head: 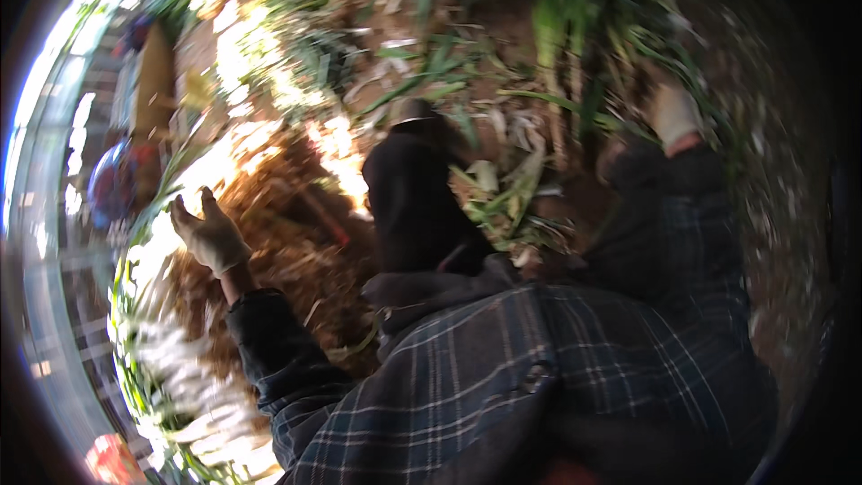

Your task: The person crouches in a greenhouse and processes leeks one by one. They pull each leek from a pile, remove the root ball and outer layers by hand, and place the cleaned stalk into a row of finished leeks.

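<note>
My left hand (214, 236), in a pale work glove, is spread in the air at the left, above a heap of brown roots or straw-like plant matter (269, 215). Nothing shows between its fingers. My right hand (672, 111), gloved too, is at the upper right among long green leaves and stalks. Its fingers are blurred and partly hidden by the leaves, so whether it holds any cannot be told. Between my hands, green stalks (555, 67) with pale lower ends stand or lean over the soil. Loose leaves (512, 195) lie below them.
My dark-clad leg (424, 195) reaches forward over the soil. At lower left, white-stemmed plants (209, 384) lie in a row beside the heap. Beyond them, a blurred person in blue and red (114, 182) is at the left edge. Something red (113, 459) shows at the bottom left.
</note>
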Available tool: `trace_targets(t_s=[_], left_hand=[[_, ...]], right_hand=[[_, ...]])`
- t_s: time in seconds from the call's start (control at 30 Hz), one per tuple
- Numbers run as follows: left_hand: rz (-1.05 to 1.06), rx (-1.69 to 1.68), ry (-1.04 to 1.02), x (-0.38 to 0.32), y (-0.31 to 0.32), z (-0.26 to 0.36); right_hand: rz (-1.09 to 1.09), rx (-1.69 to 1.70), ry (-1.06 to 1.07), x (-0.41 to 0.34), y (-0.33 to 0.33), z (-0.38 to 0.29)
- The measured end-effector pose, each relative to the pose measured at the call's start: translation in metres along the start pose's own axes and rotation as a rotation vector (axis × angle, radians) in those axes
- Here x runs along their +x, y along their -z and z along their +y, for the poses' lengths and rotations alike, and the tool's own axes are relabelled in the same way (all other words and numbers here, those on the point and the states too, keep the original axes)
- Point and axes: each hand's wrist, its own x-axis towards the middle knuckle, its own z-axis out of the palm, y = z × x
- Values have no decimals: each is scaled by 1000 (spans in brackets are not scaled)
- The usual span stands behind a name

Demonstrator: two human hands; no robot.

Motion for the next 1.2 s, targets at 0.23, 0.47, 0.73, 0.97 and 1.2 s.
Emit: trace_targets(t_s=[0.23, 0.47, 0.73, 0.97, 1.2], left_hand=[[-546, -435, -469, -28, -219, 278], [-1053, -508, -1225, -330, -383, 400], [-2083, -670, 870, -416, -374, 414], [-1757, -1067, 1293, -309, -345, 479], [-2294, -1381, 917, -197, -210, 428]], right_hand=[[41, -3, 70, -26, -4, -2], [30, -458, 108, -38, -24, -25], [31, -419, -10, -38, -17, -36], [-56, -696, 64, -37, -10, -31], [-8, -858, 100, -2, 0, -21]])
